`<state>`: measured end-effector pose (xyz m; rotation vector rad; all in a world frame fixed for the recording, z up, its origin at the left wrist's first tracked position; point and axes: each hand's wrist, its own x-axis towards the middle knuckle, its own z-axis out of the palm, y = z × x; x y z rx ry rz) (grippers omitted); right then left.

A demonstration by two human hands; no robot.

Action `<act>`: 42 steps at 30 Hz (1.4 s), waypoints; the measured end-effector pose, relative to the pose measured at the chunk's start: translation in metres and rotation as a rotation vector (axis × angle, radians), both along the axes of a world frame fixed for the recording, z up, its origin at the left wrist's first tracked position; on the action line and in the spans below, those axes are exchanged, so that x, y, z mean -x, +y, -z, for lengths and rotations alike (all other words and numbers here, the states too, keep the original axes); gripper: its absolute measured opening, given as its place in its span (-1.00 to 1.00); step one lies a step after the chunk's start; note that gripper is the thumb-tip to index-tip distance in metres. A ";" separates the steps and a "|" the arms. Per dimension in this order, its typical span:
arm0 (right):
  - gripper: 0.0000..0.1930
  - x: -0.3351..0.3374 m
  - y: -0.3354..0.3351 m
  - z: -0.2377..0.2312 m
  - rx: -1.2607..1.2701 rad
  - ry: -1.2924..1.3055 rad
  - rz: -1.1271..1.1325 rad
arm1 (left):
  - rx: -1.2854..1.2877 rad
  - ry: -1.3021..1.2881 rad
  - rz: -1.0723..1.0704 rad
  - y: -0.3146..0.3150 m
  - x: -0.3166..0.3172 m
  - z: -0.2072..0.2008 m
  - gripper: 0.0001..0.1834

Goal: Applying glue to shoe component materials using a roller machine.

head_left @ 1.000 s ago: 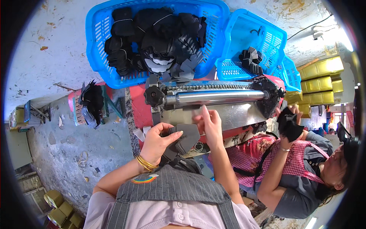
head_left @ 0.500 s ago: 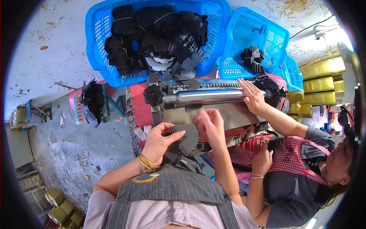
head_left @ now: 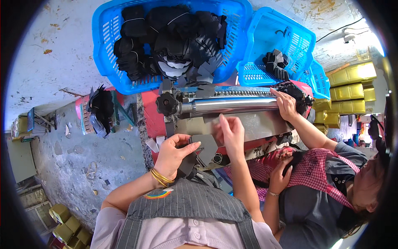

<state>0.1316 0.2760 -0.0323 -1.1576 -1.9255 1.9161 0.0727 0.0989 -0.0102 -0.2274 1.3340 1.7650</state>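
Note:
My left hand (head_left: 169, 155) pinches a small stack of flat grey cut pieces (head_left: 206, 144) between thumb and fingers, just in front of a red roller machine (head_left: 156, 124). Right of the stack, my right hand (head_left: 231, 135) is raised near the machine's metal plate (head_left: 259, 124). Its index finger stretches up and the fingertips are slightly blurred; nothing shows in it. Behind the plate runs a shiny steel roller (head_left: 232, 105) with a black knob (head_left: 166, 103) at its left end. More dark grey pieces (head_left: 187, 165) hang below my left hand.
A co-worker's hand (head_left: 286, 104) rests at the roller's right end. Behind the machine, a large blue basket (head_left: 107, 62) holds bundled black pieces, and a second blue basket (head_left: 258, 37) holds a few. Dark pieces (head_left: 100, 110) lie stacked at left. Golden tins (head_left: 350, 91) are piled at right.
The grey pieces in my left hand were fanned out at the lower edge and now lie more in line. The co-worker's hand has shifted right along the roller. My right hand has barely moved.

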 end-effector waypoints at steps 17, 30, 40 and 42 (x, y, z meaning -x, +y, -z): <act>-0.82 -0.025 -0.010 -0.021 0.085 -0.064 -0.252 | 0.054 0.007 -0.040 -0.001 -0.006 0.004 -0.73; -0.77 -0.006 -0.001 -0.012 0.177 0.012 -0.143 | 0.026 -0.022 -0.042 0.001 -0.005 0.004 -0.77; -0.80 0.008 0.001 0.012 0.092 0.074 0.114 | -0.081 -0.036 0.005 0.005 -0.002 -0.002 -0.79; -0.79 -0.011 -0.014 -0.008 0.217 0.062 -0.156 | -0.042 0.134 0.018 0.009 0.000 0.005 -0.79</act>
